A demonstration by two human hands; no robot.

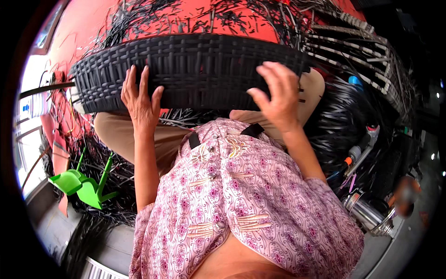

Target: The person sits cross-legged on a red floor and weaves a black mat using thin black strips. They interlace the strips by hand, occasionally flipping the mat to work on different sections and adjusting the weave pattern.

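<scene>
A long black woven panel (200,74) of flat strips lies across in front of me, above my crossed legs. My left hand (141,100) rests on its left part, fingers spread and pointing away from me. Over the right part is my right hand (280,93), its fingers apart and slightly blurred; whether it touches the weave I cannot tell. Neither hand shows anything held. Small gaps in the weave let some red show through.
Loose black strips (195,16) litter the red floor (83,28) beyond the panel. Right of me are a dark strip bundle (337,116), a striped woven frame (367,56), a grey-and-orange tool (360,151) and a metal container (367,214). Green plastic pieces (86,186) lie at left.
</scene>
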